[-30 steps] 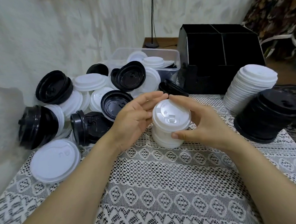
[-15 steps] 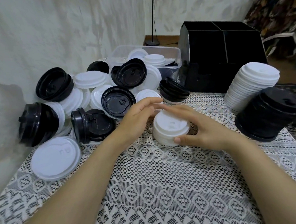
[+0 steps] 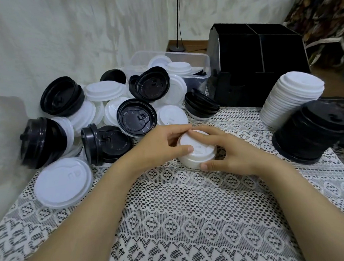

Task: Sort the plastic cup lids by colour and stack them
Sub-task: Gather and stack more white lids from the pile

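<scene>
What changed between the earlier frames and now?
The small white lid stack was lowered onto the lace tablecloth. The left hand, open beside it before, now grips it, thumb on top; the right hand keeps its hold. The loose pile, tall white stack and black stack have not moved.

— Where do we seem to be?

— We take it for a room in someone's home. We sit at a table under a white lace tablecloth, pushed up against a pale, streaky wall.

— And past the table?

— We see a strip of wooden floor with a thin black pole rising from a round base on it, and flower-patterned fabric at the far right.

— Anything else homely?

— We count the clear plastic storage box and the black divided organiser, both ordinary household pieces.
</scene>
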Available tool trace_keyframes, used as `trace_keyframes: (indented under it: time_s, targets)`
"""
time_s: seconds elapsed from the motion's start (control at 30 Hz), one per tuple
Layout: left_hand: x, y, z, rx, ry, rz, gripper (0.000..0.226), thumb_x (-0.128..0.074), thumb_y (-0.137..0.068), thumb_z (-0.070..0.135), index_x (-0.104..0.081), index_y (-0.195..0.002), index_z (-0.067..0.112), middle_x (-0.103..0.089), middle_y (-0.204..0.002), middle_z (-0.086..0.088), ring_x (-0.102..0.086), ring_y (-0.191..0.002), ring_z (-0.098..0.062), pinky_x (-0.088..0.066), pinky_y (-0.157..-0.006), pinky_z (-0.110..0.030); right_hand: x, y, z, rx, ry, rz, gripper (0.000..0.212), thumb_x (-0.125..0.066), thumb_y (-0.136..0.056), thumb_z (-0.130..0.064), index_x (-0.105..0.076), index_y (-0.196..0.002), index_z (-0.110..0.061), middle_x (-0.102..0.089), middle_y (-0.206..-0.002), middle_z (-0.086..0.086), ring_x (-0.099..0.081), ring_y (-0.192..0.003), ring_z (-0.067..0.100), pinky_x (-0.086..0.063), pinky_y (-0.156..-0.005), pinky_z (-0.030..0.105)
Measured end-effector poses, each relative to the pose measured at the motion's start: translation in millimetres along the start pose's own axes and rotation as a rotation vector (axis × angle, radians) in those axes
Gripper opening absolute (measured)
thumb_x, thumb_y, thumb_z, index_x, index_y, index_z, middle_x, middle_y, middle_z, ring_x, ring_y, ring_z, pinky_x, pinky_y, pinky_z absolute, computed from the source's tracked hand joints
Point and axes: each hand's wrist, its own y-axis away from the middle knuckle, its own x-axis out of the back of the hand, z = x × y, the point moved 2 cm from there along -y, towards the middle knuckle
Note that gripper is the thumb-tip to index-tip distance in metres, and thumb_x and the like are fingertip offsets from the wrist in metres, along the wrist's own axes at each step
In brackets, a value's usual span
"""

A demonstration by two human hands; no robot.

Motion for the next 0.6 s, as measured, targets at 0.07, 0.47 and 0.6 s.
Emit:
trace_keyframes:
  time_s: [0.07,0.47,0.6]
  targets:
    - [-0.5,0.4,-1.4,-0.014,-0.048,-0.029,0.057,-0.067,-0.085,-0.002,-0.05,-0.13,0.029,-0.061,-0.123,0.011,-0.057,-0.117,0.001,-0.045,-0.099,-0.018,-0.1,0.1,-1.9,-0.011,-0.002,-0.004,0.079,-0.071,-0.076,-0.047,-0.034,-0.145,-0.04,-0.022,-0.147,-0.035,-0.028,-0.134,-0.011,-0.021,-0.101,-0.002]
    - [1.7,-0.7,-8.0,-0.103,-0.339,0.072,0.053,-0.071,-0.085,0.015,-0.054,-0.135,0.014,-0.06,-0.13,0.003,-0.058,-0.114,-0.004,-0.047,-0.103,-0.028,0.0,-0.9,-4.1,-0.047,0.075,0.009,0.08,-0.077,-0.077,-0.041,-0.038,-0.146,-0.038,-0.021,-0.156,-0.025,-0.022,-0.139,-0.008,-0.016,-0.109,0.007]
    - [4.8,2.7,0.3,-0.411,-0.638,0.412,0.039,-0.057,-0.085,0.023,-0.066,-0.117,0.004,-0.068,-0.11,-0.004,-0.062,-0.095,-0.011,-0.05,-0.088,-0.025,-0.1,0.3,-4.8,-0.047,0.026,0.025,0.08,-0.077,-0.071,-0.045,-0.039,-0.141,-0.045,-0.024,-0.151,-0.028,-0.021,-0.138,-0.009,-0.014,-0.113,0.015]
